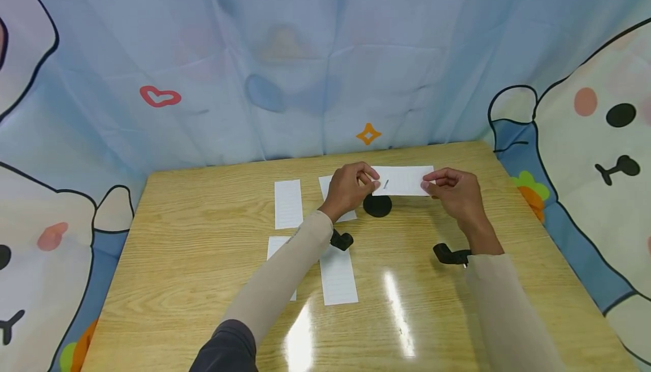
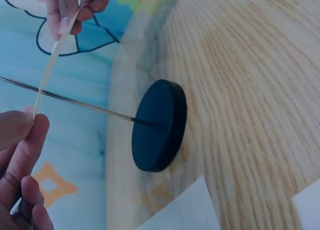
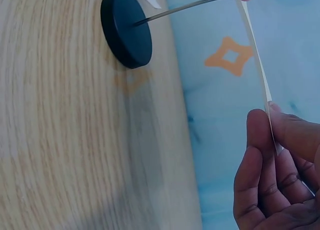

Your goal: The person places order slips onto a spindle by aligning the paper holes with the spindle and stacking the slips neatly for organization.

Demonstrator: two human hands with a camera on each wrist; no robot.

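Observation:
Between my two hands a white slip of lined paper (image 1: pixel 407 181) is held by its short ends. My left hand (image 1: pixel 351 186) pinches the left end between thumb and fingers, and my right hand (image 1: pixel 455 191) pinches the right end. Below it stands a paper spike with a round black base (image 2: pixel 160 126). Its thin metal rod (image 2: pixel 85 103) passes through the slip near the left end, as both wrist views show. The slip is well above the base, seen edge-on in the right wrist view.
Several more lined slips lie on the wooden table: one (image 1: pixel 288 204) at the back left, one (image 1: pixel 339 276) at the front, and others partly hidden by my left arm. A patterned blue curtain (image 1: pixel 305 78) hangs behind the table's far edge (image 1: pixel 244 164).

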